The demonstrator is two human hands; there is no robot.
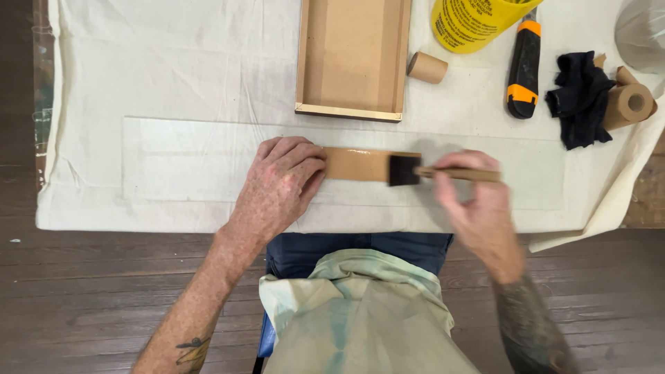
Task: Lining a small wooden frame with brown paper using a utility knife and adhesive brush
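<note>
A strip of brown paper [357, 165] lies flat on a clear plastic sheet [187, 166] over the white cloth. My left hand [280, 183] presses down on the strip's left end, fingers spread over it. My right hand [478, 204] grips the wooden handle of a foam brush [405, 170], whose black head rests on the strip's right end. The strip's surface looks wet and shiny near the top edge.
A shallow wooden tray [352, 59] sits behind the strip. A short cardboard tube [427, 67], a yellow container [474, 24], an orange and black utility knife [524, 66], a black rag [578, 97] and a brown paper roll [630, 104] lie at the back right. Dark wooden floor lies below the table edge.
</note>
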